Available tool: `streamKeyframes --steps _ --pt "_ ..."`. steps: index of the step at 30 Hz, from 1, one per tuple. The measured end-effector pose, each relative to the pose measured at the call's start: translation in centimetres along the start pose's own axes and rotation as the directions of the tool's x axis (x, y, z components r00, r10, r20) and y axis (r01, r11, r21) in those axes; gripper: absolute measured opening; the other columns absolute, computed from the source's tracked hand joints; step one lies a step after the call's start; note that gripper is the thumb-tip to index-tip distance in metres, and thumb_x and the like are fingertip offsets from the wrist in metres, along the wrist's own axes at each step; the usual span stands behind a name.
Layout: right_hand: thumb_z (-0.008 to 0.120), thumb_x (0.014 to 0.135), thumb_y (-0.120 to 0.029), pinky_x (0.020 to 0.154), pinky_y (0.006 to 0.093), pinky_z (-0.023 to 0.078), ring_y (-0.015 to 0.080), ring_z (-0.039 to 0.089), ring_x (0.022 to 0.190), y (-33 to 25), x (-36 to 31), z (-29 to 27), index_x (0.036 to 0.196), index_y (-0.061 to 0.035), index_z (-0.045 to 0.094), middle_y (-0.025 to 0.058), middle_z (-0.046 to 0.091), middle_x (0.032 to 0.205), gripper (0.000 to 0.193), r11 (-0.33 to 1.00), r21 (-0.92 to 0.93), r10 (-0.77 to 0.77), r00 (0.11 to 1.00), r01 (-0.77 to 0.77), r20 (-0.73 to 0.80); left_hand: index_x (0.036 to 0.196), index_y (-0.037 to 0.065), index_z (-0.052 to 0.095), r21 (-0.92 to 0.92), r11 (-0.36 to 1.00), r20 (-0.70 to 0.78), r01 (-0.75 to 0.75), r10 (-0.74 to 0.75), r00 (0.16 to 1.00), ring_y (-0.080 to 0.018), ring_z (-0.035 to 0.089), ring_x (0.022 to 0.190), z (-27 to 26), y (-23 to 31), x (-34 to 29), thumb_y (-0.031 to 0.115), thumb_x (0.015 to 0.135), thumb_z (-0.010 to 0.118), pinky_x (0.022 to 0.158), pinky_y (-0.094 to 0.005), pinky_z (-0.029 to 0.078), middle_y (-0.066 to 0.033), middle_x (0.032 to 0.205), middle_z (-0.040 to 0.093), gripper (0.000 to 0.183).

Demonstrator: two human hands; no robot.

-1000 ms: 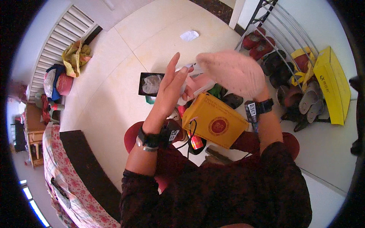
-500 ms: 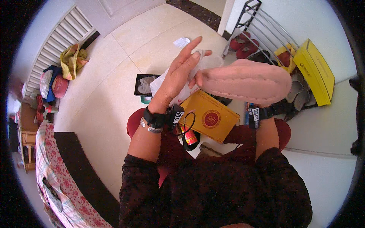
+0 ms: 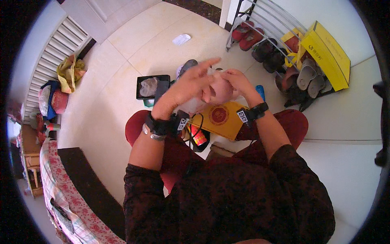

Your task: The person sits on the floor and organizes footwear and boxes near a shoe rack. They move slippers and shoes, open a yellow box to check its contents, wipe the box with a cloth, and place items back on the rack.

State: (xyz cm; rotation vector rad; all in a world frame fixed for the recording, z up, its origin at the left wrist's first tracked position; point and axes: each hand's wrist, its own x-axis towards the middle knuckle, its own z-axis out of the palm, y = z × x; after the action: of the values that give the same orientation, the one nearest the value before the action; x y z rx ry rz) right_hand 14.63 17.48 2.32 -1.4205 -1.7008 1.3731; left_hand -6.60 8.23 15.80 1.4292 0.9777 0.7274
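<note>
A pink shoe (image 3: pixel 222 90) is held up between my hands, turned end-on and foreshortened. My right hand (image 3: pixel 239 82) is closed on its far right side, thumb and fingers pressed to the edge. My left hand (image 3: pixel 190 86) is at the shoe's left side. Its upper fingers stretch out past the shoe, while lower fingertips bend against the pink surface. Something pale and thin shows between the left fingers, too unclear to name. Below the shoe, a yellow box (image 3: pixel 229 122) with a round red emblem lies near my lap, partly hidden by pale, crumpled wrapping.
A black open box (image 3: pixel 163 82) holds crumpled pale material, with a grey shoe (image 3: pixel 187 66) beside it. Right of me, a metal rack (image 3: pixel 271 18) stands by several shoes and a yellow shoebox (image 3: pixel 327 55). A red can (image 3: pixel 198 136) and black cable lie before my lap.
The pink shoe has swung from lying lengthwise, sole showing, to end-on and nearer my left hand. My right hand has moved left and up with it. The view has shifted slightly.
</note>
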Motion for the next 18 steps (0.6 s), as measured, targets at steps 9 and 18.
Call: streamKeyframes --steps 9,18 --pt "0.051 0.088 -0.018 0.067 0.0349 0.049 0.0216 0.06 0.076 -3.8 -2.4 8.1 0.093 0.0002 0.06 0.0077 0.065 0.085 0.021 0.932 0.278 -0.285 0.943 0.231 0.173 0.145 0.014 0.036 0.086 0.993 -0.078 -0.08 0.087 0.993 -0.0057 0.054 0.057 1.2 -1.1 0.3 0.019 0.097 0.052 0.049 -0.0206 0.04 -0.0002 0.087 0.061 0.051" --pt "0.055 0.084 -0.012 0.066 0.034 0.047 0.0182 0.058 0.075 -1.1 -0.5 12.1 0.096 -0.0028 0.059 0.004 0.062 0.083 0.015 0.942 0.054 -0.337 0.932 0.332 0.131 0.142 0.014 0.042 0.029 0.991 -0.212 -0.131 0.134 0.968 -0.0042 0.05 0.052 0.1 0.2 -0.8 0.01 0.094 0.052 0.048 -0.0192 0.038 -0.0011 0.085 0.064 0.049"
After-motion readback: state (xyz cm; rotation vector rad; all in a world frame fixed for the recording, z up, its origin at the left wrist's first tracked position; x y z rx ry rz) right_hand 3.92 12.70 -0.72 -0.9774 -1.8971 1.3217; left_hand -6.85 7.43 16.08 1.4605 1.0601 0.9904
